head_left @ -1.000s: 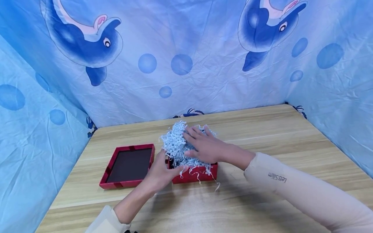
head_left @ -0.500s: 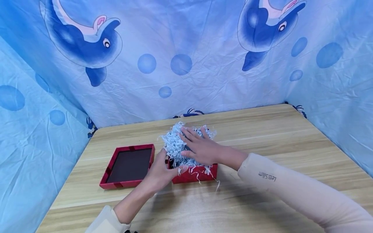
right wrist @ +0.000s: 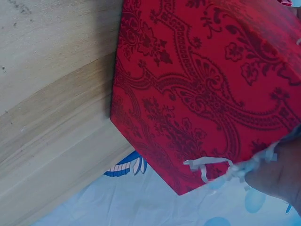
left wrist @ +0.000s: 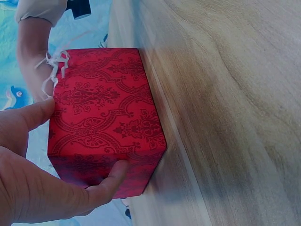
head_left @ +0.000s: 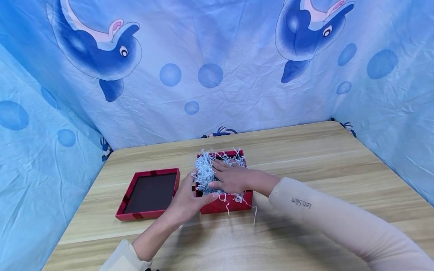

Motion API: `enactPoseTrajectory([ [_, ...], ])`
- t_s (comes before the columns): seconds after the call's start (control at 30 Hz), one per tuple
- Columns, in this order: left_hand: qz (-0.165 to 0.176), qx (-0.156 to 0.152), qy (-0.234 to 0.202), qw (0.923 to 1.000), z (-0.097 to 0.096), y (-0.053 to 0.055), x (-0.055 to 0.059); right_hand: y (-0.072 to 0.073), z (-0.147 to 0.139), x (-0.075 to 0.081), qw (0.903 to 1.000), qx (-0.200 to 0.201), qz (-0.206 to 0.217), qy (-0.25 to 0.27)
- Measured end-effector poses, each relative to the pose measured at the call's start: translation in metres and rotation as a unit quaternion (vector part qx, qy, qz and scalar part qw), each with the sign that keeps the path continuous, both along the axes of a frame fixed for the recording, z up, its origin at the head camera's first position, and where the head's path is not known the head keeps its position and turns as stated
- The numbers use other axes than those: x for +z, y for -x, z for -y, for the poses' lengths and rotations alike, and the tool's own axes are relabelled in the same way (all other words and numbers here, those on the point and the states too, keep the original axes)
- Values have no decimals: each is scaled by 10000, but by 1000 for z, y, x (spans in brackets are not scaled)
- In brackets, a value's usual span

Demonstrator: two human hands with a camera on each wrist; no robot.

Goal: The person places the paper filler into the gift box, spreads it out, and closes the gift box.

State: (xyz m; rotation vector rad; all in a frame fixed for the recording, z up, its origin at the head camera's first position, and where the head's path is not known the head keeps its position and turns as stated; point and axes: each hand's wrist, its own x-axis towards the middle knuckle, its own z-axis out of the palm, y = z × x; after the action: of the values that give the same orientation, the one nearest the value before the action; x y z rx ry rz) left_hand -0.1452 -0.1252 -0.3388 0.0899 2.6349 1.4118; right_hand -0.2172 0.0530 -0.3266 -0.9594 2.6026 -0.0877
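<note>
A red patterned box (head_left: 225, 205) stands without its lid on the table, filled with pale blue shredded paper (head_left: 204, 169). My left hand (head_left: 185, 199) holds the box's near left corner. In the left wrist view its thumb lies at the top edge, while a finger rests against the adjoining side. Fingers spread, my right hand (head_left: 232, 179) presses down on the paper inside the box. The right wrist view shows mainly the box's patterned side (right wrist: 207, 94), some paper strands (right wrist: 230, 170) over the rim and part of the right hand (right wrist: 280, 181). Whatever lies beneath the paper is hidden.
To the left of the box, the red lid (head_left: 127, 194) lies with its dark inside facing up. The wooden table (head_left: 305, 150) reaches back to a blue dolphin-print cloth (head_left: 244, 101), which also hangs at both sides.
The shredded paper has sunk lower into the box, and the far rim now shows. My right hand has moved down and slightly left with it. The left hand has stayed at the corner.
</note>
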Motion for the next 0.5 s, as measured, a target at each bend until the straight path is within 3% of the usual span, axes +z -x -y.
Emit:
enactPoseTrajectory([
  [0.27,-102,-71,-50,9999,-1,-1,-1,3,3,-3,9999,31,145,-79],
  [0.5,-108,-67,-108,9999,0,-1,-1,-1,-6,11,9993,96,144,325],
])
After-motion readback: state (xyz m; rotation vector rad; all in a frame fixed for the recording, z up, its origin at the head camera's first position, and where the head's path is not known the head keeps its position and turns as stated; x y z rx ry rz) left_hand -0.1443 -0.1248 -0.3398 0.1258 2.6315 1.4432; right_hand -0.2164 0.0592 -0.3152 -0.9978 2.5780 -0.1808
